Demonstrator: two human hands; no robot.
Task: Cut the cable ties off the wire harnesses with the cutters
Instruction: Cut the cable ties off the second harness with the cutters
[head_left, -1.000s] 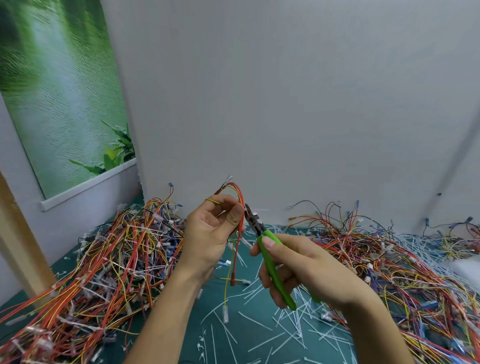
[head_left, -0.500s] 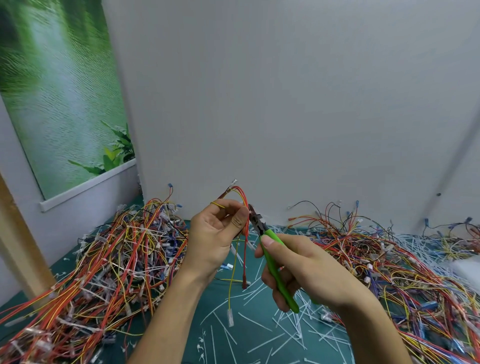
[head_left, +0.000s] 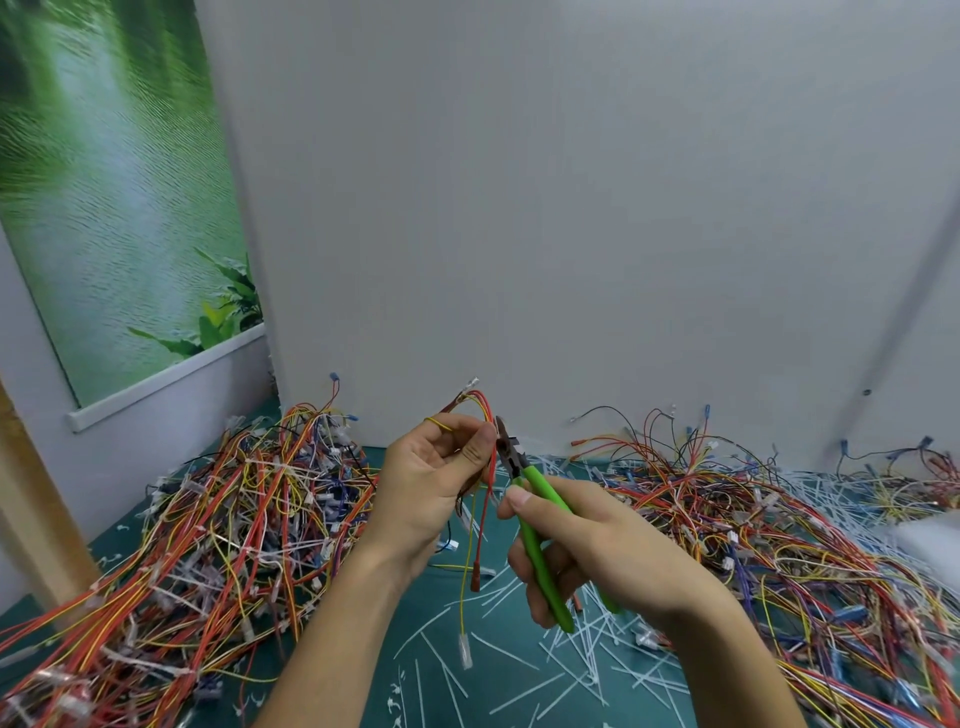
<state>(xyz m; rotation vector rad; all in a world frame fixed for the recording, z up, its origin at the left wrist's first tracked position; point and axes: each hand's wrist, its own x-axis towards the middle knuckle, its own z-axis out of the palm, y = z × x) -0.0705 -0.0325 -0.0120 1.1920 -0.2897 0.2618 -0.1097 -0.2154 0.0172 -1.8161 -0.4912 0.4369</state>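
Head view: left hand (head_left: 431, 488) pinches a wire harness (head_left: 483, 519) upright, likely exposing its tie to the cutters (head_left: 537, 480) clenched in the right hand (head_left: 613, 551).

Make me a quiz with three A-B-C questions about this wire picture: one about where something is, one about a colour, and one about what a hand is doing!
1. Where is the tip of the cutters?
A. Lying on the mat.
B. Right beside the left thumb.
C. Stuck in the big wire pile.

2. What colour are the cutters' handles?
A. Red.
B. Black.
C. Green.

3. What is the left hand doing?
A. Holding a small wire harness up in the air.
B. Lying flat on the mat.
C. Pointing at the wall.

Answers:
1 B, the dark tip sits against the held wires by the thumb.
2 C, the handles in the right hand are bright green.
3 A, its fingers curl round the red and yellow wires.
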